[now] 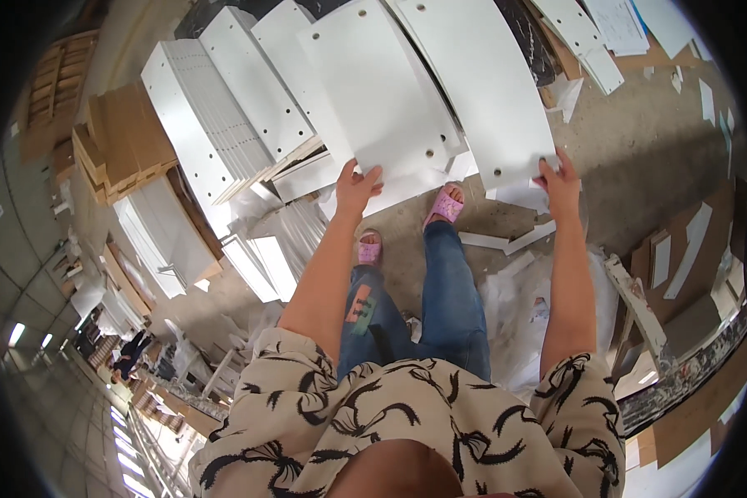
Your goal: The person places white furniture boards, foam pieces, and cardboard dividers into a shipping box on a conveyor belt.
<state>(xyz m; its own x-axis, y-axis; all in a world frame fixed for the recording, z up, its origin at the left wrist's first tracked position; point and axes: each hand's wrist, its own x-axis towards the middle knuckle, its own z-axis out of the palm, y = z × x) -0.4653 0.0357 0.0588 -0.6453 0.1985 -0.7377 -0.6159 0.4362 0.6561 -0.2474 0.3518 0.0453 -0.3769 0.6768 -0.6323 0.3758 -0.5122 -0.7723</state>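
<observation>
My left hand [355, 187] grips the near edge of a white rectangular board [373, 91] with small drilled holes. My right hand [560, 184] holds the near corner of a second, longer white board [481, 83] that lies beside and partly over the first. Both boards lean away from me onto a pile of similar white panels [224, 116]. My feet in pink sandals [446, 205] stand on the concrete floor just below the boards.
Stacks of brown cardboard [129, 137] lie at the left. More white panels [162, 232] and plastic wrap [515, 307] sit around my legs. Cardboard scraps [681, 249] and white offcuts [589, 41] litter the floor at right. A person [131, 353] stands far off at lower left.
</observation>
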